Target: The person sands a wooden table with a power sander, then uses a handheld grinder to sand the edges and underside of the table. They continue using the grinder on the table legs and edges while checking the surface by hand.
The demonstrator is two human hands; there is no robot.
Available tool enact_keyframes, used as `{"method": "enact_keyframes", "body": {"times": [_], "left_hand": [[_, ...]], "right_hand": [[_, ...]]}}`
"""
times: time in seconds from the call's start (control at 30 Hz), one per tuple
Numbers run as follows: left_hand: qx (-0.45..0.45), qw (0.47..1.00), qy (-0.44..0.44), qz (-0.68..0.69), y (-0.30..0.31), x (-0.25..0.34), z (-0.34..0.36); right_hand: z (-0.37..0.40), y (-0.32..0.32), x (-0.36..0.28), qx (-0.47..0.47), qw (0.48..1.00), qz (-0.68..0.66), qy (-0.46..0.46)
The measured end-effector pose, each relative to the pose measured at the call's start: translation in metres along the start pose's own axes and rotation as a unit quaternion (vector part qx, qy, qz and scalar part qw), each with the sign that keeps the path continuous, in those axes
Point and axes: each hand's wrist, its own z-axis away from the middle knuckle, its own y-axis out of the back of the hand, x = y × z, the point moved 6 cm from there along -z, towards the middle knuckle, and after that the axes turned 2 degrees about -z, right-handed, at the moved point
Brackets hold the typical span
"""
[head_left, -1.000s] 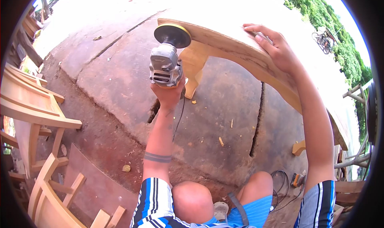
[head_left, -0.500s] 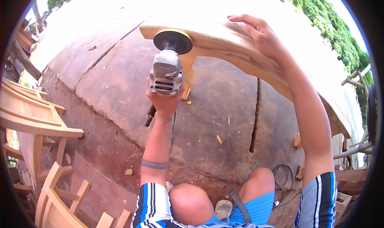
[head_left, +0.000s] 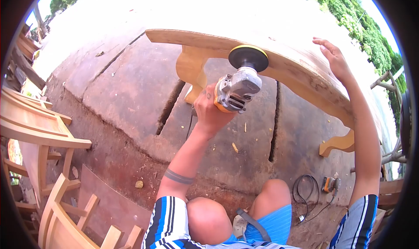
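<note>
Head view: left hand (head_left: 209, 109) is gripping one sander (head_left: 240, 89) against one desk (head_left: 305, 75), two desk legs (head_left: 189, 68) showing. Right hand (head_left: 336, 60) is sitting over it, thumb apart, contact unclear.

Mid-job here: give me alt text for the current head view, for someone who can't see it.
A left hand holds a disc sander, its round pad at a wooden table's edge; the right hand is open over the table. An orange power tool sits on the ground; wooden chairs stand at image left.
</note>
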Motion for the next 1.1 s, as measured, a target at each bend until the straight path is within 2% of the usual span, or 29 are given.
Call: {"method": "enact_keyframes", "body": {"times": [0.1, 0.2, 0.27, 0.37, 0.43, 0.5, 0.6, 0.7, 0.8, 0.93, 1.0, 1.03, 1.1], "left_hand": [[-0.012, 0.996, 0.070, -0.050, 0.028, -0.011, -0.008], [0.075, 0.978, 0.162, 0.110, 0.051, -0.053, -0.014], [0.126, 0.968, 0.179, 0.124, 0.065, -0.073, -0.019], [0.122, 0.953, 0.229, 0.156, 0.067, -0.090, -0.020], [0.096, 0.966, 0.193, 0.146, 0.058, -0.111, -0.008], [0.074, 0.990, 0.116, 0.026, 0.053, -0.095, -0.004], [0.032, 0.992, -0.008, -0.126, 0.031, -0.057, 0.000], [0.025, 0.998, -0.039, -0.035, 0.009, -0.037, 0.001], [0.017, 0.997, -0.054, -0.055, 0.003, -0.031, 0.004], [0.065, 0.995, 0.056, -0.053, 0.025, -0.074, 0.017], [0.137, 0.988, 0.075, -0.008, 0.039, -0.084, 0.008], [0.124, 0.974, 0.157, 0.107, 0.037, -0.098, 0.008], [0.142, 0.978, 0.134, 0.066, 0.043, -0.104, 0.007]], "right_hand": [[0.046, 0.014, 0.037, 0.021, 0.999, 0.034, -0.022], [0.051, 0.010, 0.039, 0.025, 0.999, 0.022, -0.037], [0.052, 0.008, 0.033, 0.024, 0.999, 0.018, -0.044], [0.051, 0.007, 0.029, 0.024, 0.998, 0.027, -0.050], [0.052, 0.007, 0.027, 0.023, 0.998, 0.026, -0.054], [0.052, 0.007, 0.029, 0.022, 0.998, 0.023, -0.059], [0.051, 0.007, 0.032, 0.021, 0.998, 0.017, -0.052], [0.052, 0.008, 0.032, 0.017, 0.999, 0.025, -0.044], [0.052, 0.008, 0.034, 0.012, 0.999, 0.025, -0.036], [0.052, 0.008, 0.031, 0.018, 0.999, 0.025, -0.031], [0.052, 0.007, 0.030, 0.020, 0.999, 0.027, -0.035], [0.052, 0.007, 0.030, 0.021, 0.999, 0.028, -0.038], [0.053, 0.007, 0.031, 0.020, 0.999, 0.027, -0.040]]}}
